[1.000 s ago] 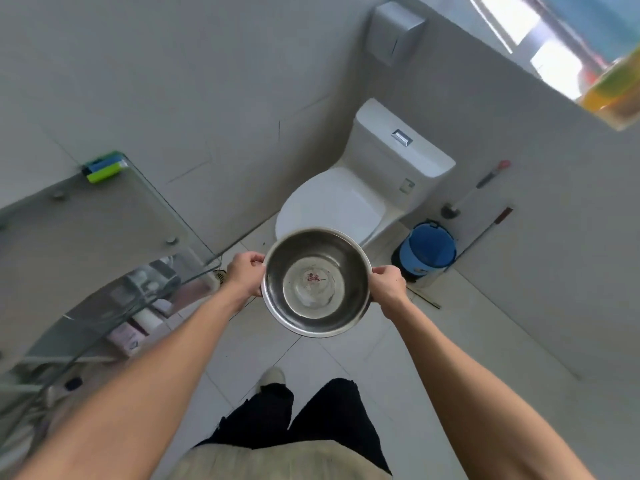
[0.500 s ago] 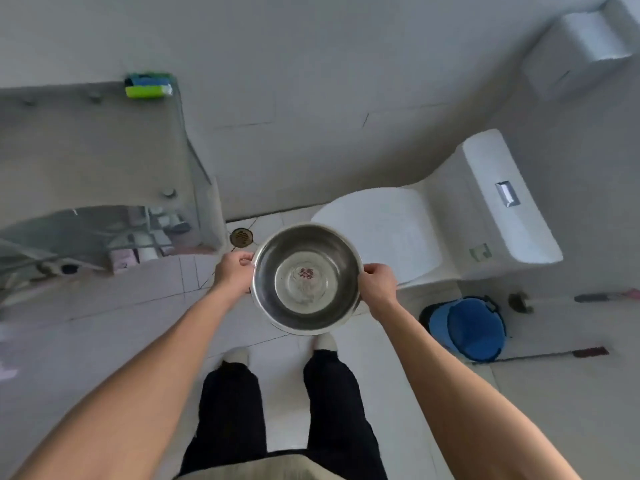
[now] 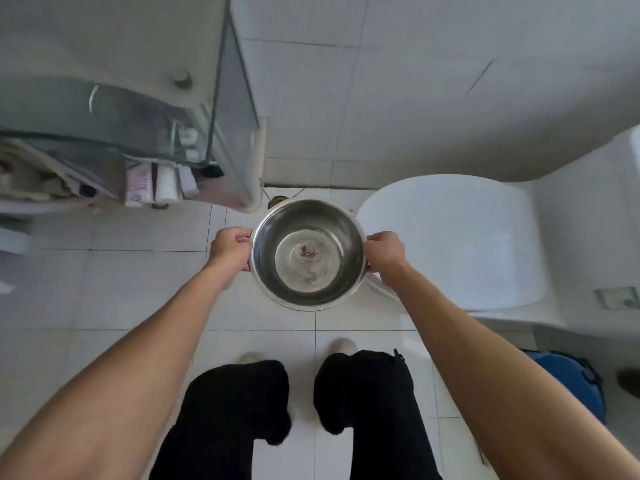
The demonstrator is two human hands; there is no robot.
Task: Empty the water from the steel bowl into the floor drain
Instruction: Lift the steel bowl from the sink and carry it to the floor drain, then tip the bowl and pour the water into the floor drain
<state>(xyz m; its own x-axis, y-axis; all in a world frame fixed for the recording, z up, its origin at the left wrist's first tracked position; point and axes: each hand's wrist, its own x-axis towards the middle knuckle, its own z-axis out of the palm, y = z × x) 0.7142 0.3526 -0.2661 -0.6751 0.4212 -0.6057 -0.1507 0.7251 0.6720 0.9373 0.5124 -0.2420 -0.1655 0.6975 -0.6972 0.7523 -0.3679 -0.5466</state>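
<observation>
We hold the round shiny steel bowl [image 3: 308,254] level; left hand [image 3: 229,251] and right hand [image 3: 384,252] fingers are clamped on its thin rim, the floor drain [image 3: 277,201] just beyond them.

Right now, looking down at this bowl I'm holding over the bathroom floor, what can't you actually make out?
- Floor drain: head view, mostly hidden behind the steel bowl; only a sliver shows.
- Water level: clear and blurred, depth unreadable.
- Red mark on the bowl's bottom: too small to identify.
- Blue bin: partly behind the right forearm.
- Fingers of left hand and right hand: partly hidden behind the bowl's wall.
</observation>
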